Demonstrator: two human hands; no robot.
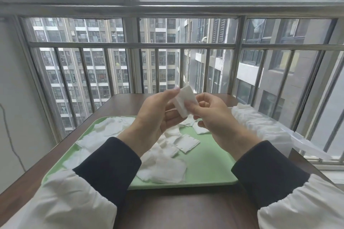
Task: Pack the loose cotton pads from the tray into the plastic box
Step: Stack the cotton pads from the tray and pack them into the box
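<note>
A neat white stack of square cotton pads (186, 101) is pinched between the left hand (154, 115) and right hand (210, 115) above the green tray (210, 163), where loose pads (167, 169) are scattered.

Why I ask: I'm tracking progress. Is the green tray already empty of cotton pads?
No, many loose cotton pads lie scattered across the green tray.

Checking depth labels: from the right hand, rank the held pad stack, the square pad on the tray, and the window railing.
1. The pad stack: in the right hand itself.
2. The square pad: on the tray below.
3. The window railing: beyond the table.
</note>
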